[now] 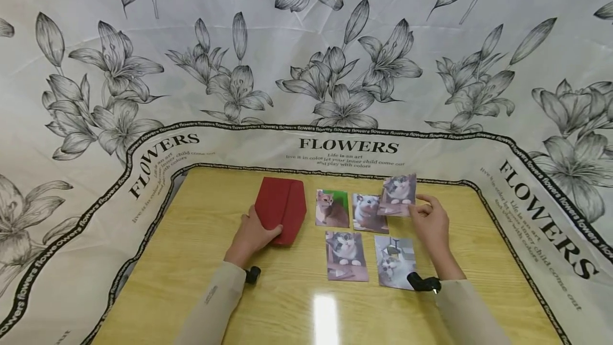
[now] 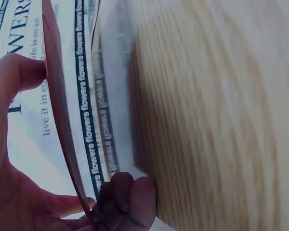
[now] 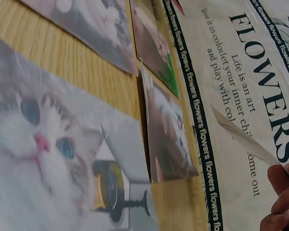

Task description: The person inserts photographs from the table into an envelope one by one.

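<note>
My left hand (image 1: 255, 233) grips a red envelope (image 1: 274, 202) by its lower left side. The left wrist view shows that envelope (image 2: 62, 110) nearly edge-on, thumb on one face and fingers on the other. On the right, my right hand (image 1: 433, 225) pinches a cat photo (image 1: 399, 189) by its lower right corner. This photo is raised and overlaps a photo of a grey-and-white animal (image 1: 367, 212) in the head view. Its thin edge (image 3: 243, 135) shows in the right wrist view. Below my right hand lies a photo of a blue-eyed cat (image 3: 43, 139).
A photo of an orange kitten on green (image 1: 332, 209) and another grey-and-white cat photo (image 1: 347, 256) also lie on the wooden table (image 1: 191, 260). A white flower-printed cloth (image 1: 249, 148) rises around the table's back and sides.
</note>
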Motion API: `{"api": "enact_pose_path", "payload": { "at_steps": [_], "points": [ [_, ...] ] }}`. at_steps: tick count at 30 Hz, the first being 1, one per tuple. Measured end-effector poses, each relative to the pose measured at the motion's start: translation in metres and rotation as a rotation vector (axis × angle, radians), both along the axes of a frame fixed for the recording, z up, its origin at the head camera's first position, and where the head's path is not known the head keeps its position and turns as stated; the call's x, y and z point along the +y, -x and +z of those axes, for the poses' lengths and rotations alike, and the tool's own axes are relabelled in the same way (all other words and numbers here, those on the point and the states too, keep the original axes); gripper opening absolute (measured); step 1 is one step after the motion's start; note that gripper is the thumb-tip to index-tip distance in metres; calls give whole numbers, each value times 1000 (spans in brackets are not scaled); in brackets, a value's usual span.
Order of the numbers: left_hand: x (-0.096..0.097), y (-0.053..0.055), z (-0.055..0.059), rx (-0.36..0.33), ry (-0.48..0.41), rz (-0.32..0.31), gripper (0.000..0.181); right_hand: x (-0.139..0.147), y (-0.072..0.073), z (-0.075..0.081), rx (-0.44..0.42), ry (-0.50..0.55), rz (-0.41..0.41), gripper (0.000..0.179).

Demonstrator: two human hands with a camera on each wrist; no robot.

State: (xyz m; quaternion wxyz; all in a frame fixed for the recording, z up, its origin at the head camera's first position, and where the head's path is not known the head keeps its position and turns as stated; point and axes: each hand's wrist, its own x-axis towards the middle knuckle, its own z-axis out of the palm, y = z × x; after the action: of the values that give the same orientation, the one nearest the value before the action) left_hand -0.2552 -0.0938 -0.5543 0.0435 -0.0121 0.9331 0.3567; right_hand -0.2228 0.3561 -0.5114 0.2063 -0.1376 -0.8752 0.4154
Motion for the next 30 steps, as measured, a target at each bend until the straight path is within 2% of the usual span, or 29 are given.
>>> {"api": "enact_pose_path", "payload": {
  "at_steps": [6,12,18,23,27,30],
  "points": [
    [9,-3,0,37,-31,9,117,-26,5,2,53,128,75,36],
    [17,-5,1,63,-49,19,116,-48,9,2,46,239,141,35],
    [22,-5,2,51,-57,5,113,-69,14,1,23,287,165,35],
    [25,-4,1,58,-63,-4,112,-88,17,0,12,340,221,36],
    [28,-5,0,67,-76,-8,112,-102,17,-5,-22,394,259,39],
    [30,-5,-1,64,-80,-3,113,-111,19,-10,-29,389,280,39]
  ]
}}
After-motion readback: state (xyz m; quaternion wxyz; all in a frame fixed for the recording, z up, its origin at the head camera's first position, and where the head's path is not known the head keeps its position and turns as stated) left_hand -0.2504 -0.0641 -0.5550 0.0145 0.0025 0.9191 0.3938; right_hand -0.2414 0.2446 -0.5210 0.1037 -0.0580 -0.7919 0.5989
